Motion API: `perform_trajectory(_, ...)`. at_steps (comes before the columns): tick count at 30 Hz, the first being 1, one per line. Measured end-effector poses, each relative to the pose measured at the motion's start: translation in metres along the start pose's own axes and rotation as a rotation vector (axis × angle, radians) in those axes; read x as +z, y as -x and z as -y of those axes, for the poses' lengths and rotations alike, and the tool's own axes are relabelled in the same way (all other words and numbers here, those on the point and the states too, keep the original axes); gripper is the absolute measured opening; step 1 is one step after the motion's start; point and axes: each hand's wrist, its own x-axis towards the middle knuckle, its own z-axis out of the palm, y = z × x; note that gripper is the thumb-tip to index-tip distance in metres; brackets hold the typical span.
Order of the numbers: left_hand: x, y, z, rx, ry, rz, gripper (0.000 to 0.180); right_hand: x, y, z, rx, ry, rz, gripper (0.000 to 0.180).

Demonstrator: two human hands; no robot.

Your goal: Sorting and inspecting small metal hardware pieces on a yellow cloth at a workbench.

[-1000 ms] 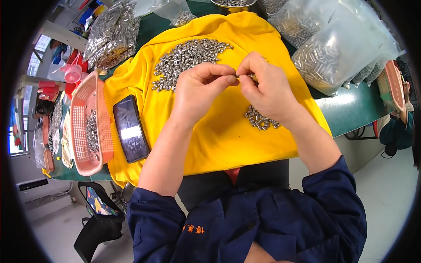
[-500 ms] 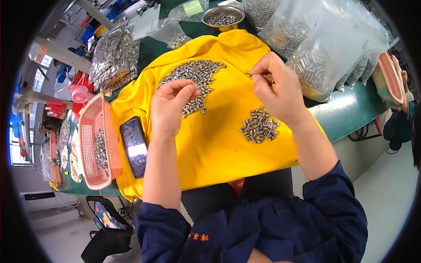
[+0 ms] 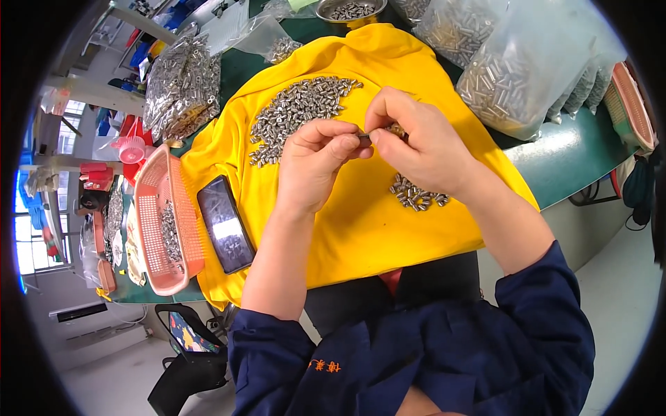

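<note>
A small metal piece (image 3: pixel 364 139) is being held up over a yellow cloth (image 3: pixel 374 232), in front of the body; one end is being pinched by the thumb and fingers of the left hand (image 3: pixel 314 163), and the other end is being pinched by the thumb and finger of the right hand (image 3: pixel 427 142) — so both grips are being kept closed on it, with the tips almost meeting. Something gold-coloured (image 3: pixel 397 130) is being tucked in behind the right thumb; what it is cannot be told, as it is being partly hidden by the fingers.

On the cloth, a big pile of short metal pieces (image 3: pixel 302 111) is being spread out beyond the left hand; a little pile (image 3: pixel 418 196) is being partly covered from view by the right hand. A dark phone (image 3: pixel 227 225) is being left flat near the left forearm; just beside it, a pink basket (image 3: pixel 191 239) is being filled partway by more metal bits (image 3: pixel 171 232).

The green table (image 3: pixel 565 163) is being covered in part by the cloth; at its far side, a metal bowl (image 3: pixel 326 15) and clear bags (image 3: pixel 503 87) are being seen — all with metal parts inside.
</note>
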Motion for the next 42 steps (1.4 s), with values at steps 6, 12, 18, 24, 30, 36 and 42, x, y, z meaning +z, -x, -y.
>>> perform_trajectory(6, 0.003, 0.002, -0.001, 0.031, -0.170, -0.018, 0.012, 0.001, 0.003, 0.000, -0.023, 0.110, -0.008, 0.007)
perform_trajectory(12, -0.001, 0.000, 0.000, 0.048, -0.190, -0.007, 0.014, 0.006, 0.002, -0.004, -0.033, 0.148, -0.015, 0.008)
perform_trajectory(18, 0.009, 0.003, -0.008, 0.082, -0.422, -0.066, 0.013, 0.006, 0.001, -0.001, -0.016, 0.129, -0.014, 0.007)
perform_trajectory(24, -0.010, -0.003, -0.006, 0.008, -0.364, -0.012, 0.009, -0.003, 0.002, -0.002, -0.056, 0.131, -0.041, 0.006)
perform_trajectory(30, -0.015, -0.031, -0.021, -0.007, -0.903, -0.172, 0.010, -0.015, 0.001, 0.009, -0.007, 0.025, -0.267, 0.009)
perform_trajectory(36, -0.016, -0.153, -0.042, 0.268, -1.287, -0.036, 0.027, -0.001, 0.002, 0.002, -0.193, 0.221, -0.147, 0.011)
perform_trajectory(42, -0.015, -0.161, -0.059, 0.406, -1.377, -0.152, 0.042, -0.006, 0.001, -0.005, -0.163, 0.256, -0.202, 0.011)
